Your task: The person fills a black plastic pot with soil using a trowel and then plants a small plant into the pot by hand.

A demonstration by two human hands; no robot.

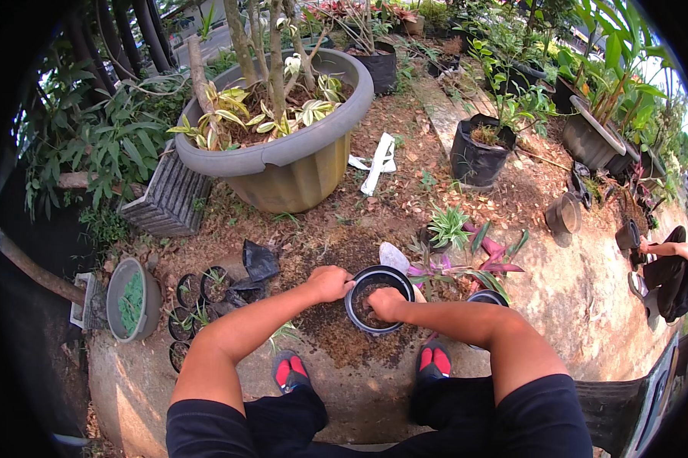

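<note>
A round black plant pot with a pale inner rim (352,309) stands on the ground between my feet, with dark soil (372,284) inside. My left hand (331,283) grips the pot's left rim. Inside the pot, my right hand (385,304) reaches down to the soil with bent fingers; whether it holds any soil is hidden. Loose soil (344,343) lies scattered around the pot. Just behind it are a pale stone (394,257), a small variegated spider plant (448,226) and a purple-leaved plant (496,259). Another black pot (488,297) is partly under my right forearm.
At left are small potted seedlings (215,284), black plastic bags (260,261) and a grey tub (154,303) with green material. A large planter (298,177) stands ahead, a black grow bag (478,154) right of it. An empty pot (563,213) and a seated person (670,275) are at right.
</note>
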